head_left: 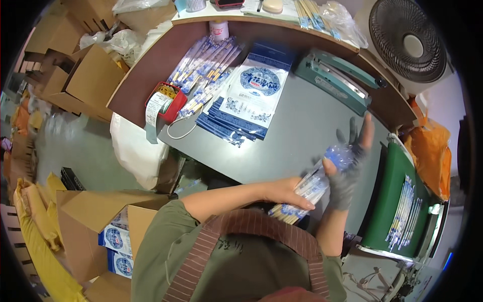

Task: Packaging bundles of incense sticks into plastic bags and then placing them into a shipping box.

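My left hand [291, 193] is closed around the lower part of a bundle of wrapped chopsticks [313, 186] in front of my chest. The bundle lies at a slant, its pale wooden ends toward me and blue-and-white wrappers along its length. At its far upper end, my right hand [347, 173] in a grey fingerless-looking glove rests its palm against the clear and blue wrapper ends, with the fingers stretched out and spread. Flat blue-and-white printed bags [254, 90] lie stacked on the grey table [241, 161]. More wrapped chopsticks [201, 65] are piled behind, to their left.
A green hand sealer [334, 80] stands at the table's back right. At right, a green conveyor belt [387, 201] carries several wrapped chopsticks. A red container [173, 103] with rubber bands sits at left. An open carton [80, 226] holds filled bags. A fan [410, 43] stands behind.
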Demonstrator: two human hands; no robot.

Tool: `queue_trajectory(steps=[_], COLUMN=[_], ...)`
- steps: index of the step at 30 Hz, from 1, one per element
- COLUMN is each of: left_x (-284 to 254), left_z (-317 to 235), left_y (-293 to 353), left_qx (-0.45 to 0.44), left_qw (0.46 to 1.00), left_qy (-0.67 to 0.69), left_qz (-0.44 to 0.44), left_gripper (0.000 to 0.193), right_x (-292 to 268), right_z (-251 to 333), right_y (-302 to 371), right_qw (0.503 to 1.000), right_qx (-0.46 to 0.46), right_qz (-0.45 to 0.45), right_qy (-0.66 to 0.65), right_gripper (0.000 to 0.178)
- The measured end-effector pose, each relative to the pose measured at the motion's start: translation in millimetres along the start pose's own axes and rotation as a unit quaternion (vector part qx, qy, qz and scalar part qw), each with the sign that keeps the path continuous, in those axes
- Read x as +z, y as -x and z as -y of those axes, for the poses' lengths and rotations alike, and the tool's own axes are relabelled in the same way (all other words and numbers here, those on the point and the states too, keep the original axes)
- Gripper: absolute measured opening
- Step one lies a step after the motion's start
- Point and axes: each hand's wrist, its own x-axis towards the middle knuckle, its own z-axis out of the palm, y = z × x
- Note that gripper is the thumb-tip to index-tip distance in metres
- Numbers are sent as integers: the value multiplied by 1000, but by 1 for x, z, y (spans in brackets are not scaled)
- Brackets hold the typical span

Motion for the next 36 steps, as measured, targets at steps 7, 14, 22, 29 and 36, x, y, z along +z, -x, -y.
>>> queue_trajectory(steps=[7, 14, 22, 29, 36], left_x=[-46, -157, -221, -213, -87], left_z=[-14, -61, -55, -66, 17], left_y=[57, 123, 61, 75, -10], left_qx=[-8, 49, 118, 60, 136], left_qw=[898, 613, 790, 870, 684], left_qy=[-361, -746, -567, -385, -674], left_qz=[-251, -255, -202, -303, -245], left_gripper=[24, 26, 24, 17, 16], right_x=[-35, -18, -55, -58, -79], right_z=[-55, -43, -56, -121, -100], right_y=[63, 58, 74, 78, 68], right_qw=[835, 801, 835, 934, 886], right_qx=[457, 536, 483, -34, 342], right_qz=[265, 201, 208, 355, 262], right_qy=[-156, -175, -162, 11, -170], right_gripper=[23, 27, 31, 26, 23])
